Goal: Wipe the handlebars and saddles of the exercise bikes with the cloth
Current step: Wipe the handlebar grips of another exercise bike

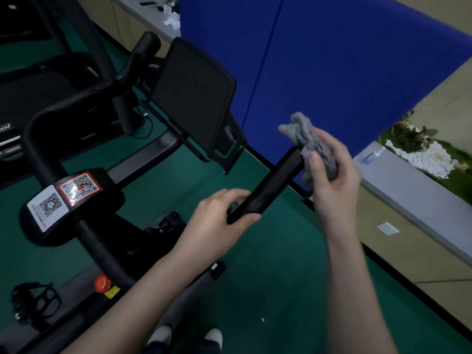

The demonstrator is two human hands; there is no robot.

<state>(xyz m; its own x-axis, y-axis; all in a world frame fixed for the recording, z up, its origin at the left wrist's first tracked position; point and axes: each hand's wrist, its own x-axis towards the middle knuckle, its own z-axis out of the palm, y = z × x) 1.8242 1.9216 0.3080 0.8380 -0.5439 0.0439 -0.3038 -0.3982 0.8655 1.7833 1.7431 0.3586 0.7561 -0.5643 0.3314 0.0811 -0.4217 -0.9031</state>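
Left hand [220, 216] in a grip around one black handlebar [271, 184], right hand [333, 181] tight around one grey cloth [305, 137] at its tip.

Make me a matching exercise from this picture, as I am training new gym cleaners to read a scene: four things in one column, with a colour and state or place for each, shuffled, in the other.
Column one
1. cloth
2. handlebar
3. partition
4. knob

Column two
A. blue, standing upright
B. black, gripped by the left hand
C. orange-red, lower left of the view
D. grey, bunched in the right hand

Pairs: 1-D, 2-B, 3-A, 4-C
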